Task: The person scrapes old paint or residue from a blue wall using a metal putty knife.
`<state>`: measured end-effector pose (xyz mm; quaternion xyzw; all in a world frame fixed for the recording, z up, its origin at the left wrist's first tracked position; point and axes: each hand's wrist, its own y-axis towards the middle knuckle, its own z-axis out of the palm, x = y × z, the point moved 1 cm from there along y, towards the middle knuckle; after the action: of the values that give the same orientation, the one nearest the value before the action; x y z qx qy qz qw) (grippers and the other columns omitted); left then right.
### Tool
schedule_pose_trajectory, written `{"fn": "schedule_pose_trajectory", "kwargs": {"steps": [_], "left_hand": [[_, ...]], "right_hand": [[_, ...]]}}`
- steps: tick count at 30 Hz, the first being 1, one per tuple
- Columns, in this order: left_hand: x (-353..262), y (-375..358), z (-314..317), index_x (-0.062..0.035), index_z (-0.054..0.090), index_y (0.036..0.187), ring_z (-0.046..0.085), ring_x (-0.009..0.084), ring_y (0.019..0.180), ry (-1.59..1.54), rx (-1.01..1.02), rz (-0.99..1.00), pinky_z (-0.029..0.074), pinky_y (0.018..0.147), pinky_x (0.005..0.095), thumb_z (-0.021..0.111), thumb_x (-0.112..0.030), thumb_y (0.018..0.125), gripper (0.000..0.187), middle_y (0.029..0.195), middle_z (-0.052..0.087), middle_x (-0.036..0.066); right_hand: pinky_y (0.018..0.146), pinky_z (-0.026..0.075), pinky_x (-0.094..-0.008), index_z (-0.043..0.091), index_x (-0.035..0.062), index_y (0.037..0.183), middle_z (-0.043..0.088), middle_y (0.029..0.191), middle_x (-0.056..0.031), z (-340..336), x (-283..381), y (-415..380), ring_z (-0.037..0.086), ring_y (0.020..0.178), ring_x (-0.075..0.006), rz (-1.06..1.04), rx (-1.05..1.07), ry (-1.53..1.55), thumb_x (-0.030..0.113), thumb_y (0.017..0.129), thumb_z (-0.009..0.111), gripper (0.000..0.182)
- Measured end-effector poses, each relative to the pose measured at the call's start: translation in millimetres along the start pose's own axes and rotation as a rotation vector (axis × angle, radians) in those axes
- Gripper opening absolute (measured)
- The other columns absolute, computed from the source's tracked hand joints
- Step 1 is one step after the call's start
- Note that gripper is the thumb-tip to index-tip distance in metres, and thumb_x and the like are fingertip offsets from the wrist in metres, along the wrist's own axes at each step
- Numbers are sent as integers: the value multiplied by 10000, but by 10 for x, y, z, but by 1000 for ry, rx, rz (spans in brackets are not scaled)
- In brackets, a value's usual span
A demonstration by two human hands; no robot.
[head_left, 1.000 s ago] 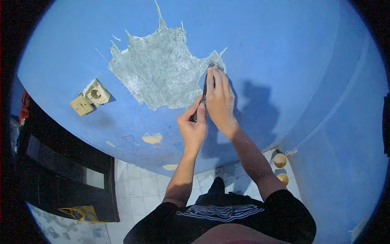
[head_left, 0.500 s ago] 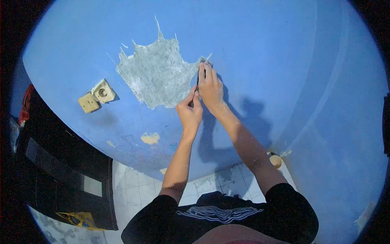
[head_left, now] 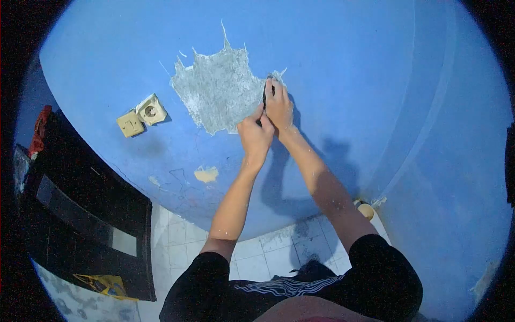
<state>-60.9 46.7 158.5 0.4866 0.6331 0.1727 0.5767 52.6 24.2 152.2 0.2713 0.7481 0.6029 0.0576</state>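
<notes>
A large grey patch [head_left: 214, 88] of bare plaster with ragged edges shows on the blue wall [head_left: 332, 64]. At its right edge my right hand [head_left: 279, 110] is closed on a thin dark tool [head_left: 264, 96], fingertips up against the wall. Just below and to the left, my left hand [head_left: 254, 137] is closed, thumb and fingers pinched at the tool's lower end. Most of the tool is hidden by my fingers, so I cannot make out its exact kind. A small torn strip of paint [head_left: 284, 71] sticks out by my right fingertips.
A cream socket [head_left: 152, 110] and a switch [head_left: 130, 124] sit loosely on the wall at left. A dark cabinet [head_left: 96, 198] stands at the lower left. White tiles [head_left: 249, 265] cover the floor. A round beige object [head_left: 366, 211] lies at the wall corner.
The view has shifted, so the patch and socket appear farther right. My left hand has turned and moved slightly up, hiding the tool's lower end. My right hand stays at the patch's right edge.
</notes>
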Motion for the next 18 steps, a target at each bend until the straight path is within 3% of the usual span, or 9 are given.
{"fn": "schedule_pose_trajectory", "kwargs": {"steps": [3,6,8,9,11,12,14,18], "left_hand": [[-35,-171,-38,69,667,1136,677,270,576,31,9,-45,499,576,377,552,-64,861,327,699,644,283],[-59,-97,-95,66,670,1132,678,298,580,21,100,-78,502,577,392,552,-63,858,325,696,642,282],[17,-83,-50,65,673,1124,672,292,571,69,-43,176,498,569,392,553,-66,864,315,683,634,279],[39,-21,-30,65,673,1124,672,292,571,71,-42,186,498,569,392,553,-66,864,315,683,634,279],[88,-94,-37,7,695,1131,508,81,530,135,-23,110,444,527,311,591,-99,897,277,679,650,241],[74,-182,-86,7,695,1131,508,81,530,138,-7,86,444,527,311,591,-99,897,277,679,650,241],[40,-96,-175,46,685,1116,649,220,532,76,82,39,482,541,335,578,-96,884,292,679,627,280],[-12,-203,-276,43,693,1104,593,156,491,-6,-12,135,462,518,333,592,-93,887,275,659,656,232]], "right_hand": [[861,565,-366,507,-7,1310,536,1259,-123,-45,-1,-147,542,1184,-300,11,70,-20,39,829,554,485],[860,563,-361,505,-6,1314,537,1237,-110,16,-5,-116,543,1169,-295,-18,-31,-15,44,819,571,502],[820,574,-337,493,-44,1298,527,1242,-127,89,-1,-115,546,1121,-281,-75,-78,-81,60,807,597,513],[820,574,-337,493,-44,1298,527,1242,-127,103,-4,-51,546,1121,-281,-72,-87,-80,60,807,597,513],[814,575,-330,496,-39,1300,538,1216,-130,63,10,-133,552,1106,-278,-49,-41,-31,53,799,600,521],[814,575,-330,496,-39,1300,538,1216,-130,8,43,-227,552,1106,-278,-39,-15,-32,53,799,600,521],[852,561,-342,494,-43,1306,549,1216,-145,-15,98,-165,552,1119,-284,11,-27,-15,49,801,592,522],[939,514,-370,494,-62,1302,541,1273,-179,-132,144,-200,547,1158,-307,-64,-128,21,43,808,586,513]]}}
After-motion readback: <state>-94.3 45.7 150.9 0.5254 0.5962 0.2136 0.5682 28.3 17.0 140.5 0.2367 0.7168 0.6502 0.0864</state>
